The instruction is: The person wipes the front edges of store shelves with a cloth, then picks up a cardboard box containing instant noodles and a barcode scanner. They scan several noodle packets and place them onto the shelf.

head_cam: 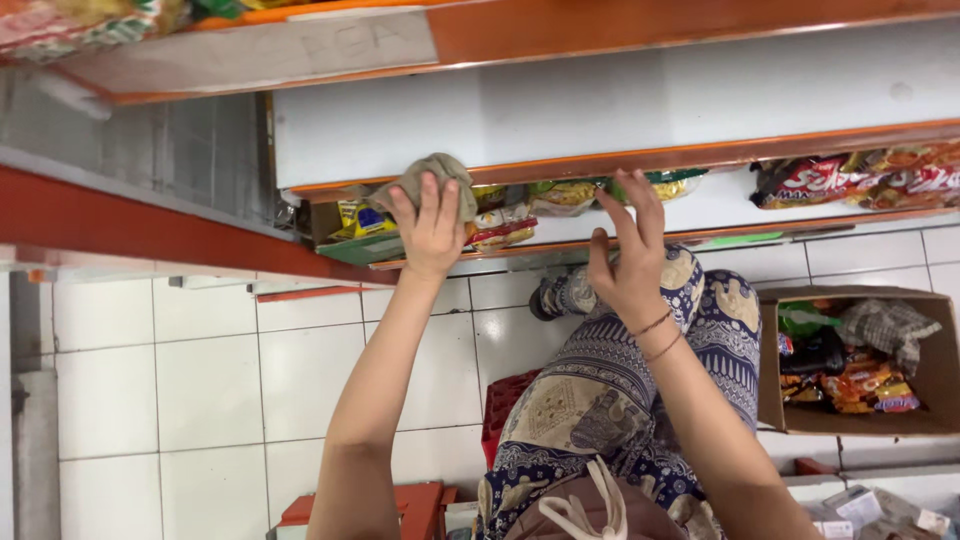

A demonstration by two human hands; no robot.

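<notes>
My left hand [432,228] presses a crumpled grey-green cloth [428,179] against the front edge of a white shelf with orange trim [560,162]. My right hand [628,250] reaches to the same shelf edge further right, fingers spread and holding nothing, its fingertips close to yellow and green snack packets [580,192] on the shelf below. Thin bracelets circle my right wrist. My patterned blue trousers [640,400] show beneath the arms.
Red snack bags [860,178] lie on the lower shelf at right. An open cardboard box [935,380] of packets stands on the white tiled floor [200,390]. A red crate [500,405] sits under me. Another orange-edged shelf [250,45] runs above.
</notes>
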